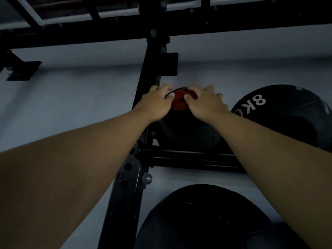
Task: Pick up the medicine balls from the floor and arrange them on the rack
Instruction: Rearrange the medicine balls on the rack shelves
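Dim grey wall (pixel 80 105) behind a black steel rack (pixel 143 105): a person steadies a black medicine ball with a red centre patch (pixel 179 103) on the rack's rails, beside one marked 8K (pixel 280 112). Left hand (pixel 154 103) and right hand (pixel 204 103) lie spread on its top, fingers curved, arms stretched upward. Placing looks nearly finished; next, letting go without rolling it.

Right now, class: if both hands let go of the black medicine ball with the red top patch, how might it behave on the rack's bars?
The black medicine ball with the red top patch is round, so it may roll. The black rack bars beneath probably cradle it. It is likely heavy: its neighbour reads 8K.
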A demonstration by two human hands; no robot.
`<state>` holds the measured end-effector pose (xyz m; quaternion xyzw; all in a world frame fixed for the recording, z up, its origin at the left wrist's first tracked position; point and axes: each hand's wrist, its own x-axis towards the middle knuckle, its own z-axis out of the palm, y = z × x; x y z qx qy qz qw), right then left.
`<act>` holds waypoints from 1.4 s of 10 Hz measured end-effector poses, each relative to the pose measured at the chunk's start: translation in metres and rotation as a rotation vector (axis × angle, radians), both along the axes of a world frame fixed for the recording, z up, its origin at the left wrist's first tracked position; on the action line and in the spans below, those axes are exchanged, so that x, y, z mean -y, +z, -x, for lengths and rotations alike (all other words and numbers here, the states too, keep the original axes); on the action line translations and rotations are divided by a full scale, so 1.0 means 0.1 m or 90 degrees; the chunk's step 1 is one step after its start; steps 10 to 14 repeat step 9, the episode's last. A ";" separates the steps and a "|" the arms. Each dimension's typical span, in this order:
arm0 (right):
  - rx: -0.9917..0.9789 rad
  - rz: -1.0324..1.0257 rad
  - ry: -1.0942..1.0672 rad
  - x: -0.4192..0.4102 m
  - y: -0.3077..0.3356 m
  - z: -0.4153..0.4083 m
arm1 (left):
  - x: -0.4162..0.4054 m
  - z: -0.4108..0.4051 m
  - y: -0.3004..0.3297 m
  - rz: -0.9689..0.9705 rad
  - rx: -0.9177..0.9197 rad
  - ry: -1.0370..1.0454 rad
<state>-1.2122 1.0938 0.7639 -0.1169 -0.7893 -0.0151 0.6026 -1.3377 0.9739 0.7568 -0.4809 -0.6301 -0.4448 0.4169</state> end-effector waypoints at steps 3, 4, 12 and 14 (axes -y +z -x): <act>0.008 -0.048 -0.021 -0.24 -0.12 0.05 | -0.53 -0.03 -0.27 -0.041 0.066 -0.097; 0.023 -0.036 -0.036 -0.23 -0.12 0.07 | -0.51 0.01 -0.24 -0.030 0.060 -0.079; 0.161 0.017 -0.009 0.16 -0.53 -0.93 | 0.10 -0.48 -0.62 0.190 -0.003 0.088; 0.161 0.017 -0.009 0.16 -0.53 -0.93 | 0.10 -0.48 -0.62 0.190 -0.003 0.088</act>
